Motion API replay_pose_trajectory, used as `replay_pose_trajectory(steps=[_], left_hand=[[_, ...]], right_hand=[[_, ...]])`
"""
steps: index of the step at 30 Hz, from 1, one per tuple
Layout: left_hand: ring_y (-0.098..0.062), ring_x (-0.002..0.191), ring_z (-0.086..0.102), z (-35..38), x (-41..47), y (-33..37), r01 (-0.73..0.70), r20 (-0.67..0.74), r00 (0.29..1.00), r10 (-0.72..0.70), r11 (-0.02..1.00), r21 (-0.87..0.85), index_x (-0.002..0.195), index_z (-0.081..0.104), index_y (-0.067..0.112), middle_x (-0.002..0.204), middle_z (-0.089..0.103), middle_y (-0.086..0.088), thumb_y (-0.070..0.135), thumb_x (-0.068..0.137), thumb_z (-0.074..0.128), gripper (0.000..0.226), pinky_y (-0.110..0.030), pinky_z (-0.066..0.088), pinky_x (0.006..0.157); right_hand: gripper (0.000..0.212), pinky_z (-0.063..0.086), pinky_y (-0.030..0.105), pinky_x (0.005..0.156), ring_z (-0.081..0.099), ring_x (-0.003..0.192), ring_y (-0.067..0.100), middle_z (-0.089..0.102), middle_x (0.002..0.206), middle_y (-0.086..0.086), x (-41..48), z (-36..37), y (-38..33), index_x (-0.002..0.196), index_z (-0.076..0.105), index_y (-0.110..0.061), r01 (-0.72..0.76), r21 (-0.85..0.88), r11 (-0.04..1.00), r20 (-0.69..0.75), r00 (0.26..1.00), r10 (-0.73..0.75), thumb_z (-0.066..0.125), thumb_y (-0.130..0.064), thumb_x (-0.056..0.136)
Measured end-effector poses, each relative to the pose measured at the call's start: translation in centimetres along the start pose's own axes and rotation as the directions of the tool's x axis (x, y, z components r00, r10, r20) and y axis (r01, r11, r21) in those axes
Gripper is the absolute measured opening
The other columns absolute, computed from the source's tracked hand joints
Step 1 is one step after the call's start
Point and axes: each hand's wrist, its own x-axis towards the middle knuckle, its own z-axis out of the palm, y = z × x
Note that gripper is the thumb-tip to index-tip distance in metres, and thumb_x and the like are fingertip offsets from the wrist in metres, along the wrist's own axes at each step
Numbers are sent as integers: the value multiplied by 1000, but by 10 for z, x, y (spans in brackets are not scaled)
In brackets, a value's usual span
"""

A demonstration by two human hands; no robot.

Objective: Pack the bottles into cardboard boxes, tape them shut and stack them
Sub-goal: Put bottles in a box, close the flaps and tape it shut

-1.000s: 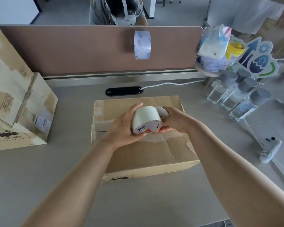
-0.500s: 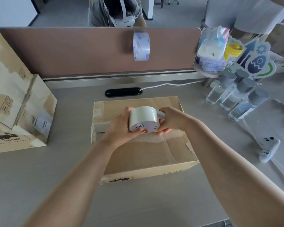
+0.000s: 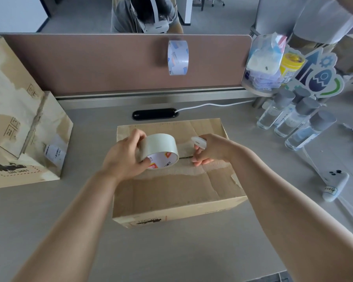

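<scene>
A closed cardboard box (image 3: 171,192) lies flat on the desk in front of me, its flaps meeting along a seam under my hands. My left hand (image 3: 122,157) grips a roll of pale tape (image 3: 161,148) just above the box top. To its right, my right hand (image 3: 210,148) holds a small white cutter (image 3: 199,141) and pinches what looks like the clear tape end drawn from the roll. Several clear bottles with grey caps (image 3: 298,123) stand at the right back of the desk.
Two larger worn cardboard boxes (image 3: 18,127) are stacked at the left. A second tape roll (image 3: 178,57) hangs on the brown partition. A white controller (image 3: 334,186) lies at the right. A shelf with bags and a yellow jar (image 3: 289,66) sits beyond the bottles. Someone sits behind the partition.
My hands have parted: the left moved the roll to the left, the right stayed with the cutter, leaving a gap between roll and right hand.
</scene>
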Motion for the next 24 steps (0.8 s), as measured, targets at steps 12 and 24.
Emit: replay_pose_trajectory(steps=[12,24], left_hand=[[11,79,59,7,-9,-4,111,118,990,-74,934,-341,85,52,31,83,63,18,26,59,84,41,-3,41,68],[-7,75,57,8,-9,-8,104,-44,991,-123,950,-296,80,44,30,79,57,13,18,63,60,26,-6,38,60]], right_hand=[[43,57,19,69,69,82,17,67,97,11,9,24,-30,110,57,2,81,28,996,84,993,-83,70,17,71],[15,57,28,71,69,66,15,69,79,8,17,29,-29,108,55,-6,4,45,999,41,999,-5,51,-9,94]])
